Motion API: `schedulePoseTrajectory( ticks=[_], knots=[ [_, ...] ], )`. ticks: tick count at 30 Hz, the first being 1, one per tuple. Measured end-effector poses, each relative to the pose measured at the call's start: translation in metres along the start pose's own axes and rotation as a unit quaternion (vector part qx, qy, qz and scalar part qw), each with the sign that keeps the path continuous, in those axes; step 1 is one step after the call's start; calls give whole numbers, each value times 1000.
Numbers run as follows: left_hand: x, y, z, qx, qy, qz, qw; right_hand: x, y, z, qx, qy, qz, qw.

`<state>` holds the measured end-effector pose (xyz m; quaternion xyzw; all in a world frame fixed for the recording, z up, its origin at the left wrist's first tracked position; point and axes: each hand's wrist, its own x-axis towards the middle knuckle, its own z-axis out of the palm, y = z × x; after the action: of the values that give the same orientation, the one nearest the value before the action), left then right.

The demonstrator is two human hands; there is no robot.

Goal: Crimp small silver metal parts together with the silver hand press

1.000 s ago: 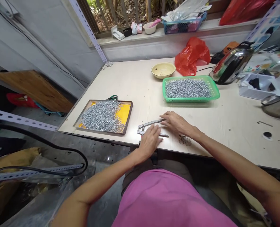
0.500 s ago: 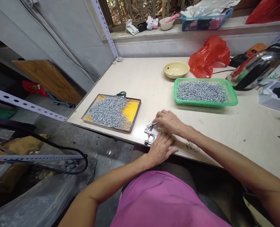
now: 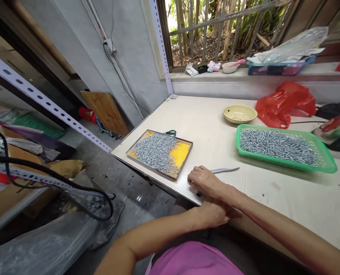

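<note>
My right hand [image 3: 206,181] lies at the table's front edge, fingers curled down over a metal pliers-like tool. One grey handle [image 3: 226,170] of this tool sticks out to the right behind the hand. The tool's head is mostly covered, with a small dark part showing under the fingers. My left hand [image 3: 211,214] is below the right wrist at the table edge, its fingers hidden. Left of my hands, a shallow tray [image 3: 183,161] with a yellow bottom carries a heap of small silver metal pins [image 3: 155,151].
A green basket [image 3: 290,162] of similar metal pieces stands to the right. Behind it are a cream bowl [image 3: 239,114] and a red plastic bag [image 3: 286,103]. Green-handled scissors [image 3: 171,133] lie by the tray. A perforated metal post [image 3: 161,46] rises at the back corner.
My head view has tilted up and turned left. My left hand has drawn back from the tool to under my right wrist. The tool's jaw is now covered, and its handle shows.
</note>
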<state>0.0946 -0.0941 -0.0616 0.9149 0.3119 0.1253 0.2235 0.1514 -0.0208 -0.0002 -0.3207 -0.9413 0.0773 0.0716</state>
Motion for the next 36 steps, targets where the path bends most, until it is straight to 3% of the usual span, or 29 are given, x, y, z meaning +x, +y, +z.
schedulePoseTrajectory(
  ticks=[2, 4, 7, 9, 12, 15, 17, 24, 26, 28, 31, 33, 36],
  knots=[
    [5, -3, -12, -8, 8, 34, 999, -7, 9, -25, 30, 77, 58, 995],
    [5, -13, -34, 5, 34, 41, 999, -24, 27, -57, 55, 203, 110, 971],
    [-6, -46, -79, 73, 100, -69, 990, -62, 71, -102, 27, 371, 192, 908],
    [-17, -76, -110, 134, 136, -178, 965, -91, 106, -118, -28, 418, 249, 873],
    [-32, -116, -144, 197, 117, -265, 937, -130, 147, -117, -70, 340, 324, 880],
    [-38, -137, -159, 227, 68, -267, 934, -150, 155, -99, -90, 280, 350, 889],
    [-36, -142, -162, 245, 40, -256, 934, -153, 140, -84, -87, 262, 328, 903],
    [-17, -141, -173, 306, -95, -171, 932, -141, 54, -26, 15, 222, 212, 952],
    [-15, -141, -176, 308, -98, -165, 932, -139, 35, -14, 46, 186, 209, 959],
    [-14, -139, -178, 298, -58, -175, 937, -136, 20, -7, 75, 148, 207, 964],
    [-13, -127, -174, 222, 61, -220, 948, -130, 5, -4, 99, 101, 217, 966],
    [-13, -110, -166, 89, 111, -277, 950, -126, 1, -5, 104, 77, 229, 965],
    [-15, -75, -145, -183, 79, -363, 910, -122, 1, -5, 99, 52, 256, 960]
  ],
)
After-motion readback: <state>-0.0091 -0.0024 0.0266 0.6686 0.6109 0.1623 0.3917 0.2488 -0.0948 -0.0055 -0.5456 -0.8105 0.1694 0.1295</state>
